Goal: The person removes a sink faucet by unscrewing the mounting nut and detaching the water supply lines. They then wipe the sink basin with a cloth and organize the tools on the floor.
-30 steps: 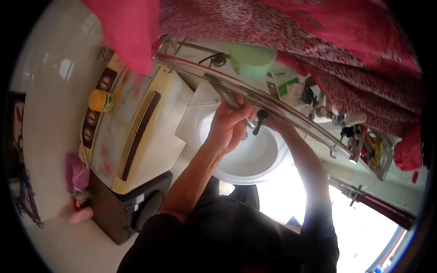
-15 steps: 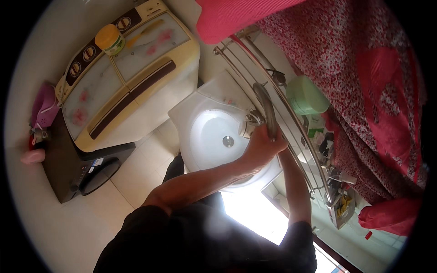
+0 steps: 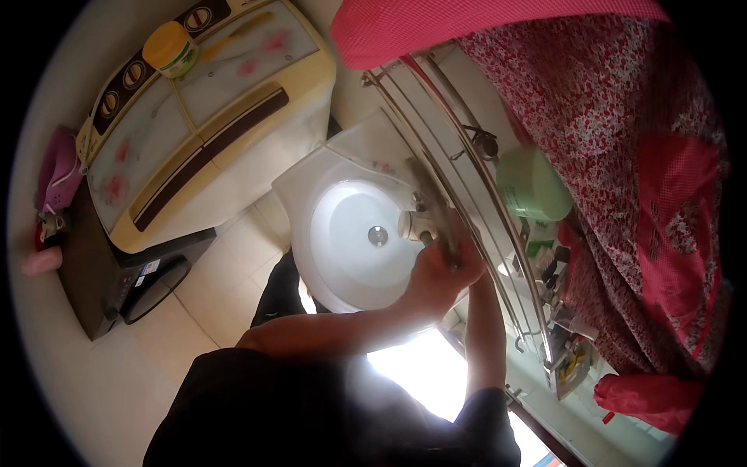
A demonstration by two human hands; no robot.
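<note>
Your L hand [image 3: 437, 274] is up by the R side of the white basin [image 3: 302, 191], fingers wrapped round a grey metal tube [image 3: 439, 212], clamped on it near its lower end; tube's blurred, slants up and a bit left from your grip, its upper end nr the basin's back ledge. Your R forearm [image 3: 485, 335] comes up close alongside, but the R hand is mostly hidden behind the L, so can't tell if its fingers are apart, together or on smth. Just L of your grip, at the bowl's edge, there's a pale fitting [image 3: 421, 226]; drain [image 3: 378, 236] sits mid-bowl, well clear of the tube. To the R of both arms runs a metal rack [image 3: 504, 210], w/ a green tub [image 3: 535, 185] next to it & patterned red cloth [image 3: 599, 132] hanging beyond, plus a plain red cloth [image 3: 652, 401] lower R. Upper L of the basin is a cream washing machine [image 3: 299, 152] w/ brown trim; a yellow-lidded jar [image 3: 169, 48] is on top. Far L: purple basket [image 3: 62, 173], dark boxy appliance [image 3: 89, 272] & smth pink [image 3: 41, 261] beside it. Tiled floor [image 3: 233, 268] shows btwn appliance and basin.
</note>
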